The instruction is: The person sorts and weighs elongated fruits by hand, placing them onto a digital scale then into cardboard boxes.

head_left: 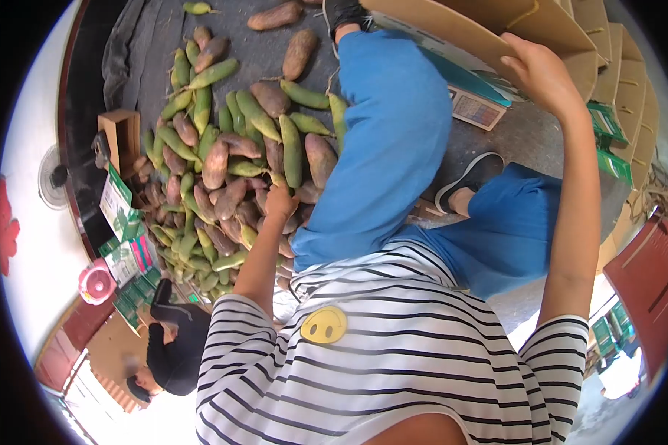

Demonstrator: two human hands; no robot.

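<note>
My left hand (280,200) reaches down into a heap of long produce, its fingers closed at the end of a yellowish-green, cucumber-like fruit (277,179). Around it lie smooth green fruits (292,152) and rough reddish-brown ones (215,165), piled on dark sheeting (249,55). Over on the right, my right hand (538,70) grips the upper edge of an open cardboard box (453,26), thumb on one side of the wall and fingers on the other. The inside of the box is mostly out of sight.
More cardboard boxes (631,96) stand in a row at far right. A label with a printed panel (476,108) shows on the near box. At lower left a person in black (182,348) sits by the pile. Green-and-white cartons (119,204) and a pink fan (96,282) stand at left.
</note>
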